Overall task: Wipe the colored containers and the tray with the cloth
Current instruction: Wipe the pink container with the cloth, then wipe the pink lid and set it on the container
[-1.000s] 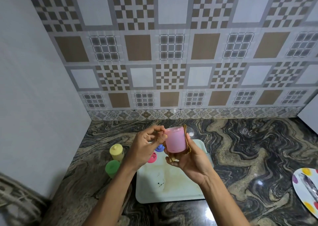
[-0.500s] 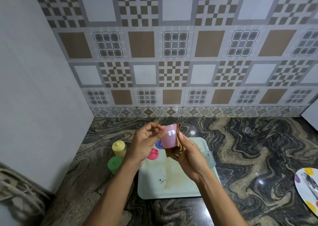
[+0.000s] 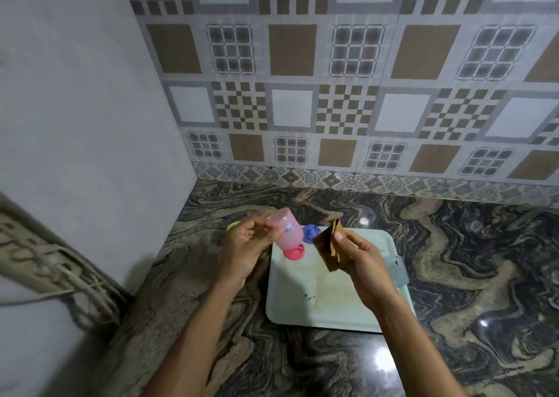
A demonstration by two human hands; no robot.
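Pinched between the thumb and curled fingertips of my left hand (image 3: 248, 245), the small pink translucent plastic container (image 3: 286, 233) sits tilted in the air over the far left corner of the pale rectangular plastic tray (image 3: 332, 312); I cannot tell which end is the mouth. My right hand (image 3: 360, 257) nips the folded brown cloth (image 3: 328, 245) between thumb and fingers, holding it near the container but not touching it. I judge the container to be very light, thin-walled and smooth, so it could squirt out of a fingertip pinch once the cloth drags on it. I would take it nearer one end, with the fingers spread round the wall, and leave the rest bare for wiping. The cloth looks soft and limp, and it should wrap the curve if I cup it. The tray, stained and flecked with dark specks, looks flat and stiff, best wiped where it lies on the dark marbled stone countertop (image 3: 453, 275), steadied at its rim. A blue round piece (image 3: 311, 233) and a pink-red round piece (image 3: 295, 252) rest on the tray's far left. A yellow-green piece (image 3: 233, 225) peeks out behind my left hand, and a grey-blue object (image 3: 397, 271) sits at the tray's right edge.
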